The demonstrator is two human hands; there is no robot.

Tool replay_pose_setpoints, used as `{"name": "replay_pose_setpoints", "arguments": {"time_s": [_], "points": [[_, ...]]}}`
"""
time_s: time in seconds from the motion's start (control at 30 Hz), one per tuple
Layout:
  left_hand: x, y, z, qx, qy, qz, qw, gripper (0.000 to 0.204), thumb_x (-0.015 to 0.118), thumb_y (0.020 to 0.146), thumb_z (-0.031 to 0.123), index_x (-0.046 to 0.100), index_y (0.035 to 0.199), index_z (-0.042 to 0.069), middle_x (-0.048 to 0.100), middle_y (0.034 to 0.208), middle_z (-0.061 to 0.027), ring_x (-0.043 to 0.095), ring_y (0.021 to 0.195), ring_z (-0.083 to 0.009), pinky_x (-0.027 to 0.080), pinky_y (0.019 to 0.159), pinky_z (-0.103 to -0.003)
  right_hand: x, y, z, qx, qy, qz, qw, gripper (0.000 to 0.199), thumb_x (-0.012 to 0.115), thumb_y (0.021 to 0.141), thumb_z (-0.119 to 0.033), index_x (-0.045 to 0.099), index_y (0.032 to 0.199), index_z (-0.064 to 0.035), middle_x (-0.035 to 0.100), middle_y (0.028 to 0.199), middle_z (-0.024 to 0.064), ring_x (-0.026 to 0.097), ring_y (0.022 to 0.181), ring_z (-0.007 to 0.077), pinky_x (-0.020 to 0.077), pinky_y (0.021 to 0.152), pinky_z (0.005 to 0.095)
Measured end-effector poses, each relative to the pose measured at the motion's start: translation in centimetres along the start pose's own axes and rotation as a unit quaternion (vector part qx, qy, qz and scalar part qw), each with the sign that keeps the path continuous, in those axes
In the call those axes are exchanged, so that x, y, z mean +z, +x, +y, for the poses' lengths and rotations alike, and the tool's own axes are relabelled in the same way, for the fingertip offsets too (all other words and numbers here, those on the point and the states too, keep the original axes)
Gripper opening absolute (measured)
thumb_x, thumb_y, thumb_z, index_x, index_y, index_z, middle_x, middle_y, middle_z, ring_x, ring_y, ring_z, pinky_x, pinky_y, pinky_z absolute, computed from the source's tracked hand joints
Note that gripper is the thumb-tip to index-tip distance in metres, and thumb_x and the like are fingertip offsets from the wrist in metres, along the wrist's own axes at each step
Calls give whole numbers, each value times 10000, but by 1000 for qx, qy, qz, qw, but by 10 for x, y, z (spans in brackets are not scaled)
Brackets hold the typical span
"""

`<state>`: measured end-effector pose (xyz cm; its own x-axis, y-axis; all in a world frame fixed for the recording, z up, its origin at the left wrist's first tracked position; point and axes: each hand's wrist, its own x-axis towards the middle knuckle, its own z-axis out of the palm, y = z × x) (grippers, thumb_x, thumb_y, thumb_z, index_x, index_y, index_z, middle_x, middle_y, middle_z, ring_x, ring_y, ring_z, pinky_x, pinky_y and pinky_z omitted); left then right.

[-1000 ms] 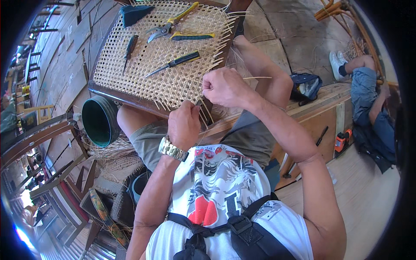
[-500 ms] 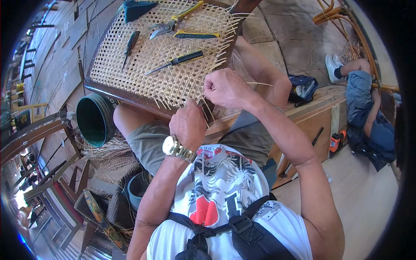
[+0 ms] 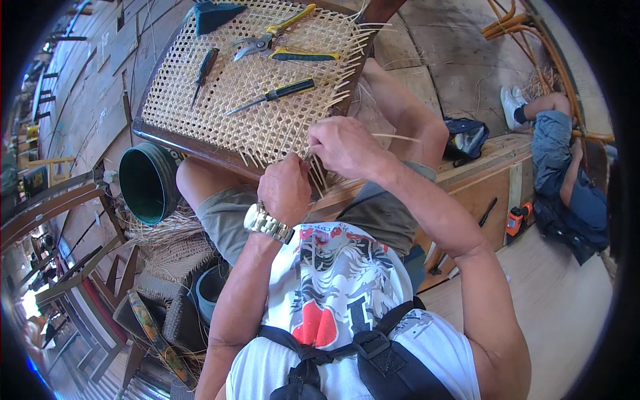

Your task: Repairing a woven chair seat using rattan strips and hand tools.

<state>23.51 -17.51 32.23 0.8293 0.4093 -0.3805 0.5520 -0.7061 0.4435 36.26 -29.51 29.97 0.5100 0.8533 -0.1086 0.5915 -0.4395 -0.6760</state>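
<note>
A woven cane seat (image 3: 200, 127) in a dark wooden frame rests by my knees, loose strand ends sticking out along its right and near edges. At its near right corner my left hand (image 3: 285, 190) is closed, fingertips pinched at the strand ends. Just beside it, my right hand (image 3: 350, 148) pinches a cane strand (image 3: 395, 137), whose free end points out to the right. The fingertips of both hands nearly meet, and the exact grip is partly hidden. On the weave lie pruning shears (image 3: 277, 43), a screwdriver (image 3: 272, 95), a thin-bladed awl-like tool (image 3: 205, 72) and a blue cloth (image 3: 215, 15).
A dark green bucket (image 3: 148, 187) stands left of my knee. Chair frames (image 3: 87, 287) and woven scraps lie at lower left. On the right are a wooden ledge (image 3: 480, 160), an orange tool (image 3: 517, 219) and another seated person (image 3: 557, 143).
My right hand has come slightly down and left, closer to my left hand. My left hand has shifted slightly left and down. The seat has moved a little to the right.
</note>
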Motion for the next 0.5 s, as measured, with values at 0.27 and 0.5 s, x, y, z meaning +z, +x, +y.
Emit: {"name": "replay_pose_setpoints", "arguments": {"time_s": [0.27, 0.5], "points": [[7, -1, -5, 29, 19, 34, 999, 186, 600, 982, 203, 670, 952, 33, 682, 796, -270, 675, 785, -463, 524, 691, -546, -6, -5, 18, 20, 92, -47, 994, 138, 705, 828, -93, 656, 897, 15, 674, 910, 199, 662, 908, 393, 521, 811, 462], [9, 12, -21, -3, -100, -36, 994, 214, 579, 967, 189, 642, 889, 0, 681, 810, -287, 670, 798, -483, 520, 714, -572, -4, -7, 11, -23, 58, 6, 998, 128, 683, 857, -122, 667, 871, 4, 670, 895, 224, 660, 912, 417, 519, 828, 500]]}}
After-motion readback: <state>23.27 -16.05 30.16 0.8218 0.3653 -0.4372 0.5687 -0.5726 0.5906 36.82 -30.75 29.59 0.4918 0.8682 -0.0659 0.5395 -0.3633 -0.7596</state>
